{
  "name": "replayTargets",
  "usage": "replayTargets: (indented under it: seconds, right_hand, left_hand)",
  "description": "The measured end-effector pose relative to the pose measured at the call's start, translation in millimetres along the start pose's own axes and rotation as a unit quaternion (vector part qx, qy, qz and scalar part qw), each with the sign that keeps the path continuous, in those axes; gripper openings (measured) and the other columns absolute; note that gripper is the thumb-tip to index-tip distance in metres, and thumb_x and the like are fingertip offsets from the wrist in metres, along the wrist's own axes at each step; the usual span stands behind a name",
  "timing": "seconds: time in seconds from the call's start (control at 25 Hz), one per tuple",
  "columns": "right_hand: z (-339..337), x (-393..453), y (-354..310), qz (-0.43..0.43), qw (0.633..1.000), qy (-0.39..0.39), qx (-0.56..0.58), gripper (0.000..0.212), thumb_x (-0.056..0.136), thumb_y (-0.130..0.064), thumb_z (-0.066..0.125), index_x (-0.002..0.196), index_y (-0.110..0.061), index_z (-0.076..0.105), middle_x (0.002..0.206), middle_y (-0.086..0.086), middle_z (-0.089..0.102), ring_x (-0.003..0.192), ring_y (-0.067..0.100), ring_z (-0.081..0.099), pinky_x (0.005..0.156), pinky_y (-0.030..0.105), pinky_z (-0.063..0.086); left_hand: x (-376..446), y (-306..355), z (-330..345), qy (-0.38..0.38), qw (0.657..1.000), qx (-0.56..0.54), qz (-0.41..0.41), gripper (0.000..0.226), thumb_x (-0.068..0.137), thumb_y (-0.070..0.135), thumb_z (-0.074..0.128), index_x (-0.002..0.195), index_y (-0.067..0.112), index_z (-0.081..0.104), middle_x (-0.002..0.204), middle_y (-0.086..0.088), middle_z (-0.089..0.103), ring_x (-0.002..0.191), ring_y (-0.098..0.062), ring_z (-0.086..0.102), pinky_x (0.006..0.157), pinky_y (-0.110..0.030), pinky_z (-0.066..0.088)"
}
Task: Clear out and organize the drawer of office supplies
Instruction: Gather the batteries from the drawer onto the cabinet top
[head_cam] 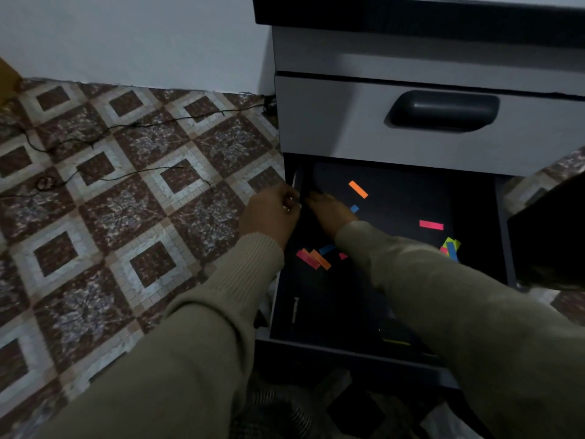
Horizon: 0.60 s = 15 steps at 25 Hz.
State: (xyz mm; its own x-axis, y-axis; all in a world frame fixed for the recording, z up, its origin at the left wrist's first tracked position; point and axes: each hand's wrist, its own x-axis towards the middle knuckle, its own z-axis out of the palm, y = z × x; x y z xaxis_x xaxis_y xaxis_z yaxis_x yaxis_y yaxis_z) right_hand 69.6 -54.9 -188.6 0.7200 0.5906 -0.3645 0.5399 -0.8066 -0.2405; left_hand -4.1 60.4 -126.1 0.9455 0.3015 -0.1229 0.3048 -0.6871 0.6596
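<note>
The bottom drawer [278, 299] of a grey cabinet is pulled out, and its inside is dark. Loose coloured sticky flags lie on its floor: an orange flag [358, 189] at the back, a pink flag [431, 225] to the right, a pink and orange cluster [313, 258] in the middle and a yellow-green and blue cluster [452, 247] by the right wall. My left hand [272, 213] sits at the drawer's left wall with fingers curled; what they hold is too dark to see. My right hand [329, 210] reaches palm down onto the drawer floor near the back left corner.
The closed upper drawer with a dark handle [443, 110] overhangs the back of the open one. A small pale stick [295, 308] and a dark block with a yellow edge [395, 339] lie near the drawer's front. Thin black cord [95, 134] trails over the patterned floor at left.
</note>
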Motion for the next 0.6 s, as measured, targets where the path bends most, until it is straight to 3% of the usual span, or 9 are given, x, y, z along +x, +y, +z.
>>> replayTargets:
  seconds: [0.2, 0.32, 0.4, 0.48, 0.6]
  right_hand:
    - [3, -5, 16, 0.050, 0.997, -0.023, -0.053, 0.039, 0.098, -0.019, 0.039, 0.137, -0.013, 0.043, 0.141, 0.009, 0.039, 0.131, 0.027, 0.034, 0.097, 0.039, 0.040]
    - [0, -13, 24, 0.053, 0.998, 0.021, -0.033, 0.038, 0.095, -0.026, 0.047, 0.132, -0.020, 0.050, 0.144, 0.005, 0.032, 0.132, 0.026, 0.029, 0.098, 0.036, 0.038]
    - [-9, -26, 34, 0.049, 0.998, 0.031, -0.024, 0.036, 0.093, -0.030, 0.051, 0.128, -0.023, 0.055, 0.141, 0.003, 0.039, 0.131, 0.024, 0.031, 0.099, 0.031, 0.036]
    - [-21, -45, 47, 0.031, 0.999, 0.020, -0.028, 0.034, 0.092, -0.032, 0.052, 0.124, -0.024, 0.058, 0.137, 0.001, 0.046, 0.130, 0.022, 0.034, 0.099, 0.030, 0.037]
    - [-31, -79, 71, 0.044, 0.998, -0.016, -0.031, 0.034, 0.092, -0.033, 0.053, 0.123, -0.023, 0.059, 0.132, 0.005, 0.051, 0.122, 0.025, 0.046, 0.098, 0.032, 0.041]
  left_hand:
    - [-2, -4, 3, -0.030, 0.999, 0.029, 0.010, 0.019, 0.088, 0.016, 0.059, 0.106, 0.014, 0.065, 0.101, -0.003, 0.067, 0.088, -0.020, 0.062, 0.080, -0.033, 0.052]
    - [-4, -1, 6, -0.032, 0.997, 0.064, 0.026, 0.021, 0.090, 0.018, 0.057, 0.109, 0.014, 0.064, 0.105, -0.004, 0.066, 0.092, -0.020, 0.061, 0.080, -0.031, 0.050]
    - [-8, 3, 8, -0.046, 0.990, 0.122, 0.054, 0.024, 0.091, 0.020, 0.055, 0.112, 0.014, 0.063, 0.111, -0.006, 0.063, 0.100, -0.021, 0.058, 0.084, -0.032, 0.048]
    - [-10, 3, 12, -0.071, 0.966, 0.220, 0.115, 0.027, 0.092, 0.023, 0.053, 0.116, 0.015, 0.060, 0.117, -0.006, 0.059, 0.108, -0.023, 0.053, 0.090, -0.032, 0.040]
    - [-18, 12, 26, -0.169, 0.888, 0.376, 0.205, 0.028, 0.094, 0.021, 0.048, 0.121, 0.015, 0.056, 0.122, -0.007, 0.054, 0.114, -0.024, 0.049, 0.091, -0.031, 0.036]
